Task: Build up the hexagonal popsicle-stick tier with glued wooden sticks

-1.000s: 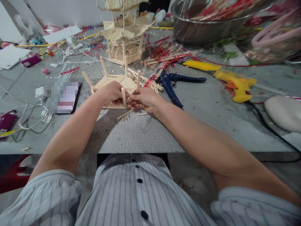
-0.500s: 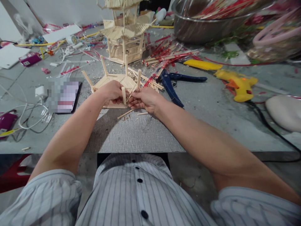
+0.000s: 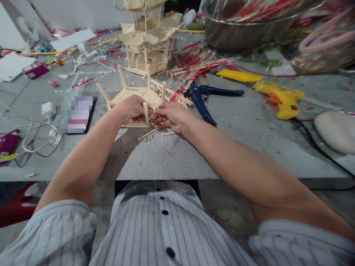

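A platform of pale wooden sticks [image 3: 133,93], with several upright posts along its edge, lies in front of me. My left hand [image 3: 133,108] is over its near side, fingers curled in beside the nearest post [image 3: 146,112]. At the near right edge, my right hand [image 3: 173,116] pinches a thin wooden stick [image 3: 155,111] between thumb and forefinger. The stick slants between the near post and the right post [image 3: 163,91]. My left fingertips close on its lower end, partly hidden behind the post.
Behind stands a tiered stick pavilion [image 3: 146,40]. Loose sticks [image 3: 180,98] and blue-handled cutters [image 3: 203,99] lie to the right, then a yellow glue gun [image 3: 280,98] with a black cord. A phone [image 3: 80,114] and white cables are at left. A metal basin [image 3: 235,33] stands at the back.
Almost nothing differs. Both hands keep their place at the platform's near right edge, with only a tiny shift of the fingers and the near post.
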A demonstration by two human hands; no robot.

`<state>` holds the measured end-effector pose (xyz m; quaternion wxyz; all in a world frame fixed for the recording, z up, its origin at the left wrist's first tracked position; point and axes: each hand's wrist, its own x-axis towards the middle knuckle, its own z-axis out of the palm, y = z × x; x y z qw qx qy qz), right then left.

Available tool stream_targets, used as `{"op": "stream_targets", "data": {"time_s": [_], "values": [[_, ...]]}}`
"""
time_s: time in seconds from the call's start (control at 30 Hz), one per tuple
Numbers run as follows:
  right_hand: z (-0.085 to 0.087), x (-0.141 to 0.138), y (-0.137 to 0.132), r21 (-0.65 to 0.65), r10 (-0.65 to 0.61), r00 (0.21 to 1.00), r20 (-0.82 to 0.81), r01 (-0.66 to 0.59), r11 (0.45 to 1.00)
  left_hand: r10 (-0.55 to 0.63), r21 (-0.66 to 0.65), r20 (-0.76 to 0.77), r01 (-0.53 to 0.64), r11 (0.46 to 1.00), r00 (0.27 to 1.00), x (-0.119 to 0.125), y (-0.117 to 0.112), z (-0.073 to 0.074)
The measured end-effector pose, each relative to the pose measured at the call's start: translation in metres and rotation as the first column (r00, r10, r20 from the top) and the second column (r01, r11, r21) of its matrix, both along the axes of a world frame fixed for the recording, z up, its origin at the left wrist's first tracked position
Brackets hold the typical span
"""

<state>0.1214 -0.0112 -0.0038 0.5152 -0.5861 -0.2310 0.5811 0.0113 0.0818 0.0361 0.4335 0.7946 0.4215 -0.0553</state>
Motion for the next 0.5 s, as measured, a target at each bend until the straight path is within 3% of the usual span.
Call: {"op": "stream_targets", "data": {"time_s": [0.5], "values": [[-0.001,0.0013,0.0013,-0.014,-0.015,1.0,-0.027,0.015,1.0,-0.035,0.015,0.011,0.035,0.999,0.999,0.0004,0.0019,-0.0021]]}}
